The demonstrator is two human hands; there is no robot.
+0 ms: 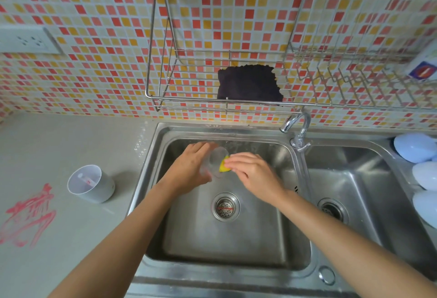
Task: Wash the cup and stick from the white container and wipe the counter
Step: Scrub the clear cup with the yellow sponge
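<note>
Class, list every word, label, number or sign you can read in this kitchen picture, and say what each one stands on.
None can be read as text.
Red scrawl on the counter: smeared marks, no legible word.
Blue label with a red shape on the white carton in the rack: too blurred.
Stick in the white container: red mark, too small.

Grey counter (59,238) carries a white container (91,184) beside seemingly red scribbles (28,217).
</note>
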